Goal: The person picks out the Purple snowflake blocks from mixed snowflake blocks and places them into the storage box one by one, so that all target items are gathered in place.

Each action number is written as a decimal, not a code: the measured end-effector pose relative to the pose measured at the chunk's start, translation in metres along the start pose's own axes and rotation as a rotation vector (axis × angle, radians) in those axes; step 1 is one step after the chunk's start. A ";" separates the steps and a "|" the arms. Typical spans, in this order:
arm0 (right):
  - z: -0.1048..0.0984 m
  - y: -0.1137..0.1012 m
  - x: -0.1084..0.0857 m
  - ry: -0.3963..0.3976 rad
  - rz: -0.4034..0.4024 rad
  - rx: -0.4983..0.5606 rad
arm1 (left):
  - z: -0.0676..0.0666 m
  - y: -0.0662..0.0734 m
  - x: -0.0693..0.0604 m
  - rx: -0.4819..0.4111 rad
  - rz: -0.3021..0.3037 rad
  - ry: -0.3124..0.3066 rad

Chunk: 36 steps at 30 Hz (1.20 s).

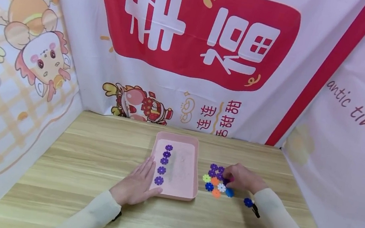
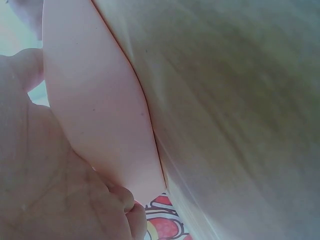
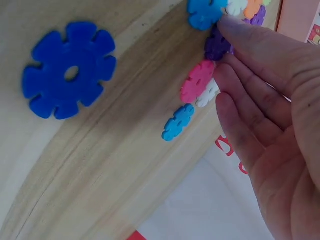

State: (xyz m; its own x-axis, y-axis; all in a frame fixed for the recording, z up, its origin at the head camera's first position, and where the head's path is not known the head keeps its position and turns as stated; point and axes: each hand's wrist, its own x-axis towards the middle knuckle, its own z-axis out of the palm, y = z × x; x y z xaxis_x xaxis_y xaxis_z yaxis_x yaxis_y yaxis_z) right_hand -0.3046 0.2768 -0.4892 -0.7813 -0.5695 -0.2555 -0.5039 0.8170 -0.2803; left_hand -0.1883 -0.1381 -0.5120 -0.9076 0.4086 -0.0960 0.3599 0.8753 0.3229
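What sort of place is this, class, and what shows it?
Probably a makeshift activity booth: printed white fabric hangings border a pale wood-grain table holding a pink rectangular tray and colourful flower-shaped plastic discs.

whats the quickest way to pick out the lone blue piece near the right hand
On the table, find the pink tray, then the pile of flower-shaped pieces to its right. Past that, near the right hand, is the dark blue piece, lying apart from the others.
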 end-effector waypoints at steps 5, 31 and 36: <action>-0.002 0.004 0.004 -0.005 0.034 0.022 | 0.000 -0.001 0.001 0.002 -0.002 -0.001; -0.072 -0.057 0.026 -0.009 -0.152 -0.005 | -0.001 0.001 0.000 0.024 0.008 -0.012; -0.072 -0.081 0.040 -0.016 -0.207 -0.024 | -0.003 0.002 -0.001 0.027 0.012 -0.010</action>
State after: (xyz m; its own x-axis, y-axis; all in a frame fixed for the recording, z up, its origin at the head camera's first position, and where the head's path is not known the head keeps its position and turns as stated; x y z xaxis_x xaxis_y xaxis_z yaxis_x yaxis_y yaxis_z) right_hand -0.3217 0.1940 -0.4105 -0.6546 -0.7263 -0.2097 -0.6616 0.6846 -0.3059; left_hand -0.1869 -0.1378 -0.5089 -0.9010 0.4216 -0.1019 0.3766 0.8770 0.2983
